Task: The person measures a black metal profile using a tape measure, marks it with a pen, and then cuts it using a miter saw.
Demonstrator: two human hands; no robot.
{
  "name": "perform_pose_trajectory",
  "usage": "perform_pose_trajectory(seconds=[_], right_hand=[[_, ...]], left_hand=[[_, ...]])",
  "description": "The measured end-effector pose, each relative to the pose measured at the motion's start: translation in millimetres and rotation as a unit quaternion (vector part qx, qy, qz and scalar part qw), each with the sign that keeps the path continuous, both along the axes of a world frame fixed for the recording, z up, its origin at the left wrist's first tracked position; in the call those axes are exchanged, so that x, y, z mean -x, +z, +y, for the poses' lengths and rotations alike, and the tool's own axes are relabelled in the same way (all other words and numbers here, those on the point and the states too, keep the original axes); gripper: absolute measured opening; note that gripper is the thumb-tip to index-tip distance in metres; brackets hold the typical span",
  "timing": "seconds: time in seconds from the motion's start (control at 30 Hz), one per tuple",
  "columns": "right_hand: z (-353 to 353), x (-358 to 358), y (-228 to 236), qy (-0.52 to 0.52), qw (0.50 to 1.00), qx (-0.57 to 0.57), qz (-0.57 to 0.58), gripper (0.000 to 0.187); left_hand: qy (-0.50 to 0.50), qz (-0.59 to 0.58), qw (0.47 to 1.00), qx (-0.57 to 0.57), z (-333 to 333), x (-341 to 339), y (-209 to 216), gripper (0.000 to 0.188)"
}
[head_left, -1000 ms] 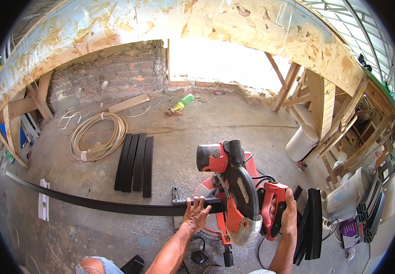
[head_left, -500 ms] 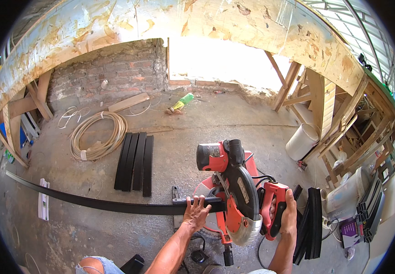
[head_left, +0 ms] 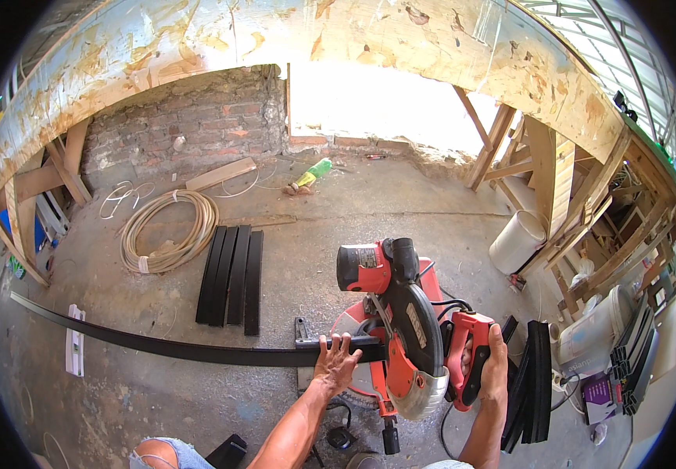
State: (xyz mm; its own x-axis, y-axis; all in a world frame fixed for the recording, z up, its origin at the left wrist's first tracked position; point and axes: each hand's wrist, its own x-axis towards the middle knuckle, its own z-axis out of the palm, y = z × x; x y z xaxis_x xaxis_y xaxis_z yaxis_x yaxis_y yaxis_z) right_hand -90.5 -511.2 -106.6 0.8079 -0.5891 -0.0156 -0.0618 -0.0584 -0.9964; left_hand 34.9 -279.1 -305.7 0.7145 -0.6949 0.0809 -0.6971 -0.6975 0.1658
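Observation:
A red and black miter saw (head_left: 412, 320) stands on the floor before me, its round black guard over the blade. My right hand (head_left: 494, 363) is wrapped round its red handle. To the left a long black metal bar (head_left: 220, 355) runs into the saw along the fence (head_left: 303, 331). My left hand (head_left: 336, 363) holds the bar against the fence close to the saw, thumb and fingers spread over it. A small white profile piece (head_left: 75, 341) lies under the bar toward its far left end. The blade and the bar's right end are hidden by the saw head.
Several black bar pieces (head_left: 229, 277) lie side by side beyond the long bar. A coiled hose (head_left: 167, 232) is behind them, and a green bottle (head_left: 313, 175) lies near the wall. More black pieces (head_left: 533, 383) rest right of the saw, near a white bucket (head_left: 600, 336).

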Motion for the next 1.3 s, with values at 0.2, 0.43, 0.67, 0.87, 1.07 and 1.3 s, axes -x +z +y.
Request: perform_pose_trajectory(seconds=[0.2, 0.43, 0.67, 0.87, 1.07, 1.3], right_hand=[[-1, -1, -3, -0.02, 1.0, 0.005, -0.002, 0.069], [-4, 2, -7, -0.02, 1.0, -0.001, 0.004, 0.072], [-4, 4, -9, -0.021, 1.0, -0.003, 0.008, 0.074], [-5, 4, -12, -0.025, 1.0, -0.001, 0.007, 0.073], [-4, 4, -9, -0.009, 1.0, 0.003, 0.002, 0.072], [-3, 4, -11, -0.019, 1.0, -0.003, -0.002, 0.071]], left_hand=[[-0.001, -0.006, 1.0, 0.002, 0, 0, -2, 0.034], [-0.003, -0.033, 0.999, -0.018, 0, 0, -3, 0.034], [-0.002, -0.004, 1.0, -0.01, -1, 0, -3, 0.033], [-0.002, -0.041, 0.999, -0.017, -2, 0, -6, 0.035], [0.0, -0.032, 0.999, -0.019, -1, 0, -3, 0.035], [-0.001, -0.029, 1.0, -0.009, -1, 0, -3, 0.035]])
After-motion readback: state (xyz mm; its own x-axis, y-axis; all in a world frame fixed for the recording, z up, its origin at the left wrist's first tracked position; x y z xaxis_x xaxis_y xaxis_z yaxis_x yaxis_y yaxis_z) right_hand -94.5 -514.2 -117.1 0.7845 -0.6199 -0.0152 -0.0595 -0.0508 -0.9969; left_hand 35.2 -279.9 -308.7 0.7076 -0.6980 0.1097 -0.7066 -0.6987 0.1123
